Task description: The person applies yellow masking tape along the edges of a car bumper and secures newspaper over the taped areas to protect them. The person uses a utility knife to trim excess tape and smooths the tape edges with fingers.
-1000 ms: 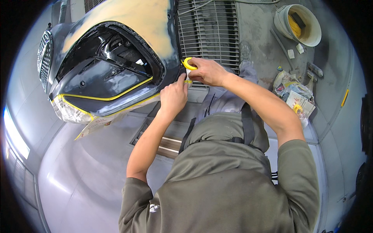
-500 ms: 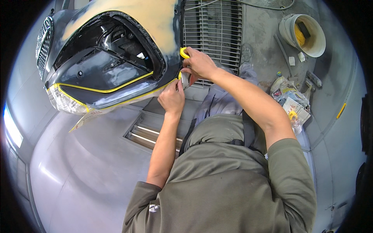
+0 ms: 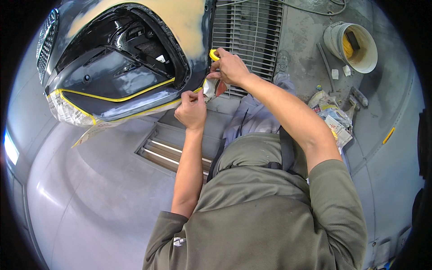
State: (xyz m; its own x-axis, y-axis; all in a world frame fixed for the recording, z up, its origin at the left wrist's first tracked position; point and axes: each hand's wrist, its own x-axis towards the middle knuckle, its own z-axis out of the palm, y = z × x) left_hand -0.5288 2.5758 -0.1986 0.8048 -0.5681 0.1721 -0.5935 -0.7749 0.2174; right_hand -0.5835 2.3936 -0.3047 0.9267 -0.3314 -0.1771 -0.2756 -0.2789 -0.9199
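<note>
A car bumper (image 3: 108,105) in dark grey, with tan and pale sanded patches, fills the upper left. Yellow masking tape (image 3: 130,96) outlines its lower panel, and printed masking paper (image 3: 67,108) covers its lower edge. My left hand (image 3: 191,112) is closed in a pinch at the taped lower edge near the bumper's right corner. Just above and to the right, my right hand (image 3: 231,69) grips a roll of yellow masking tape (image 3: 214,55) at the corner. Below its fingers hangs a loose piece of paper with a reddish part (image 3: 221,88).
Behind the corner lies a metal floor grate (image 3: 245,40). A white bucket (image 3: 333,40) holding something yellow and a dark block lies tipped at the upper right. Crumpled paper and plastic (image 3: 330,108) lie on the floor below it, and a hose (image 3: 310,10) runs along the top.
My left hand has slid left along the taped edge, away from the corner. My right hand, still with the tape roll, has shifted only slightly. The view has moved a little.
</note>
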